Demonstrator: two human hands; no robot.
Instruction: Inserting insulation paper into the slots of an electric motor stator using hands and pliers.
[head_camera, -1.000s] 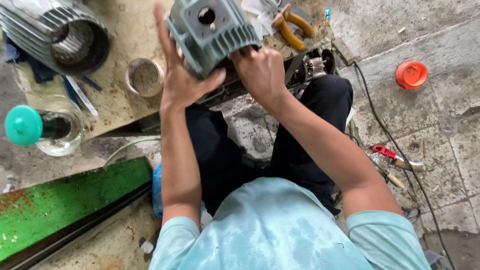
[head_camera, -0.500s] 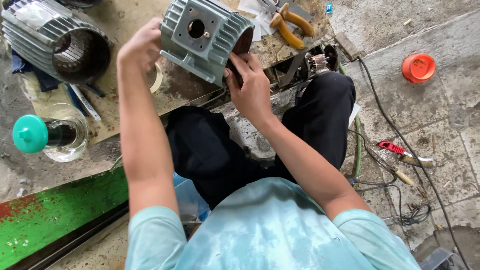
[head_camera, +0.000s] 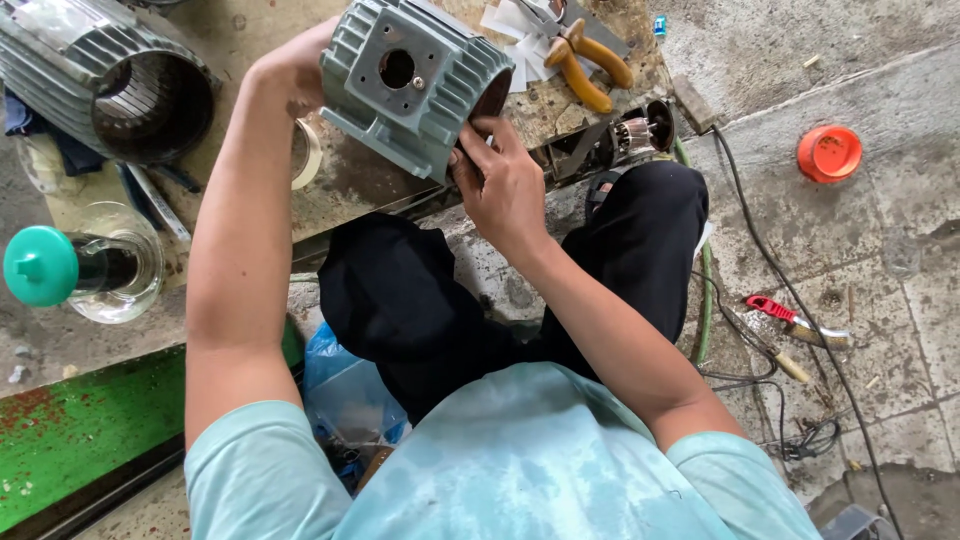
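Both hands are gripping a grey-green finned motor housing (head_camera: 415, 85) at twelve o'clock: the left hand (head_camera: 290, 70) is cupping its far side, the right hand (head_camera: 505, 185) is pinching its open rim, yellow-handled pliers (head_camera: 590, 65) lying at one o'clock.

Crumpled blue plastic bag (head_camera: 345, 395) beside the left knee

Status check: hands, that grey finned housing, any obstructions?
Left hand and right hand grip grey-green finned metal motor housing. Yellow-handled pliers lie beyond it, apart.

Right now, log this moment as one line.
left hand: grips motor housing | right hand: fingers at its open end | pliers: on bench
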